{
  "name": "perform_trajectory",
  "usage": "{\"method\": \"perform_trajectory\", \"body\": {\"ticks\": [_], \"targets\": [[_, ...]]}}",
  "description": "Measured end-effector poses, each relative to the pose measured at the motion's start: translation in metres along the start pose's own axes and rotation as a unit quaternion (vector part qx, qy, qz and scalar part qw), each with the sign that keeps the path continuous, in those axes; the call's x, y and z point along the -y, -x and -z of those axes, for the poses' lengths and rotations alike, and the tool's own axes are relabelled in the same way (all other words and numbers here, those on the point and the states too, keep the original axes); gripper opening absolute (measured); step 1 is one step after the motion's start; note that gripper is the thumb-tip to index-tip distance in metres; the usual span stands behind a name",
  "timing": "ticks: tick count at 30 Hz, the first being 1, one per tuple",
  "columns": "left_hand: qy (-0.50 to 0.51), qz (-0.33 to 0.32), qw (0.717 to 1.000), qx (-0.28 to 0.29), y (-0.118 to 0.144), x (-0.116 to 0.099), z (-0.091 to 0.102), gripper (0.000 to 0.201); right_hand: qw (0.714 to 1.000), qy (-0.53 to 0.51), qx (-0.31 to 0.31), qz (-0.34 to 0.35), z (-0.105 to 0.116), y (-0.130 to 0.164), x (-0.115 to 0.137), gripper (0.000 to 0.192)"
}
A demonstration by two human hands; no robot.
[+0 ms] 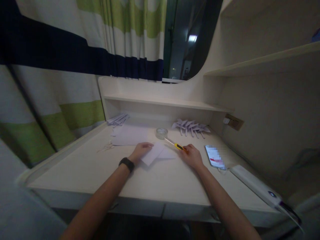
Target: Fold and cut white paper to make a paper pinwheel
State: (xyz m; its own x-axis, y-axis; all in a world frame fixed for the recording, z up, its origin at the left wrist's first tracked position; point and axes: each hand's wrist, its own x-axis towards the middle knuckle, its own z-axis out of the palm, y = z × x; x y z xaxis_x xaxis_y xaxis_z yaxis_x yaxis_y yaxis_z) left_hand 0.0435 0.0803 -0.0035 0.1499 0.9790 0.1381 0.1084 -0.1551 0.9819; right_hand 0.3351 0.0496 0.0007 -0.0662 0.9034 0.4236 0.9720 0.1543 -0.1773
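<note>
With 1 pile of folded paper pieces (191, 126) at the desk's (75, 166) back, the left hand (141, 150) lies flat on a white sheet (153, 154) mid-desk while the right hand (193, 156) grips a yellow utility knife (174, 144), suggesting cutting is only underway.

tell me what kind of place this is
Probably a bedroom or dorm study nook. A built-in white desk with shelves stands beside a striped curtain. The left hand rests on white paper, the right hand holds a utility knife, and a phone lies nearby.
</note>
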Motion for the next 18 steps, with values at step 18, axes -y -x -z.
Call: {"method": "perform_trajectory", "body": {"ticks": [18], "targets": [[-0.26,-0.267,0.905,-0.203,0.004,-0.014,0.009,0.02,0.997,-0.063,-0.029,0.015,0.002,-0.002,-0.005,0.034]]}}
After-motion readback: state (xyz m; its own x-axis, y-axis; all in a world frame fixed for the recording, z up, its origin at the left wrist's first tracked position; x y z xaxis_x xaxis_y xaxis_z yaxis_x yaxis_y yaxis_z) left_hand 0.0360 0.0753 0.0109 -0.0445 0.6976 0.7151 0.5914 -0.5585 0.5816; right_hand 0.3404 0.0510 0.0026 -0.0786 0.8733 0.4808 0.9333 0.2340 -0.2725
